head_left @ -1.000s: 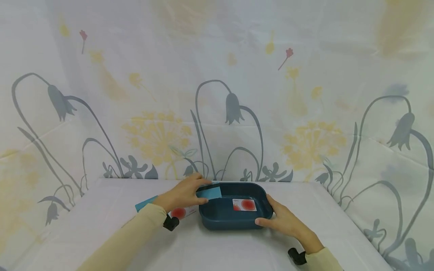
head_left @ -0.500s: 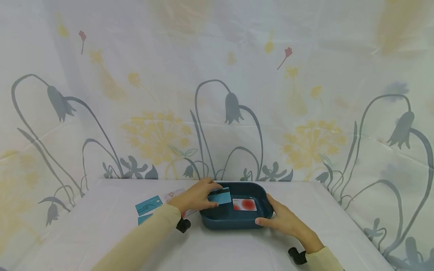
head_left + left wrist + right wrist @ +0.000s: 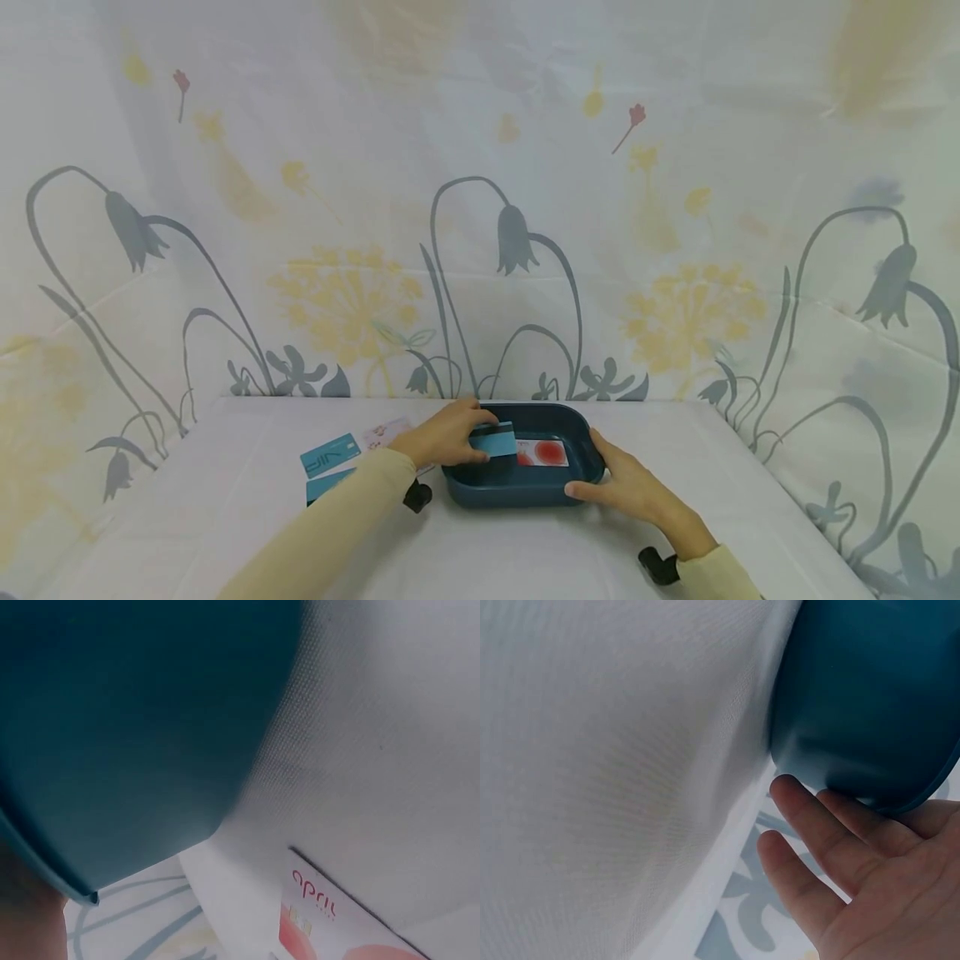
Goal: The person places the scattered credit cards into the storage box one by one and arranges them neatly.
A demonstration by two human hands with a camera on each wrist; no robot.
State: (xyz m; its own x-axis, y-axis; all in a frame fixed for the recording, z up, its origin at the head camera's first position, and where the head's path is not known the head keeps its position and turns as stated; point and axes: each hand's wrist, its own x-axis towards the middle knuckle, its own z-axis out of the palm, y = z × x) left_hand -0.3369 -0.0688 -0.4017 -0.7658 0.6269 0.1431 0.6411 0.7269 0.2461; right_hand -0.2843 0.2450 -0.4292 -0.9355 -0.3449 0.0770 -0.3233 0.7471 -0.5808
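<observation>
A blue card [image 3: 494, 440] with a dark stripe is pinched between the thumb and fingers of my left hand [image 3: 450, 433]. It hangs over the left part of a deep teal tray [image 3: 517, 497], overlapping a white card with a red circle [image 3: 550, 452] that lies inside. My right hand [image 3: 633, 487] holds the tray's right end, thumb at the front corner and fingers along the side. In the right wrist view, its fingers [image 3: 840, 840] reach along the tray's outer wall [image 3: 855, 712], two of them at the wall.
Left of the tray on the white tabletop [image 3: 495, 558] lie a blue VIP card [image 3: 331, 454], another blue card [image 3: 327, 485] and a pink-flowered card [image 3: 387, 433]. A white and red "april" card [image 3: 330, 915] lies beside the tray in the left wrist view. Flower-patterned cloth [image 3: 480, 250] hangs behind.
My left hand has moved right with the blue card, from the tray's left rim to over its inside, uncovering the cards on the table. My right hand has stayed at the tray's right end.
</observation>
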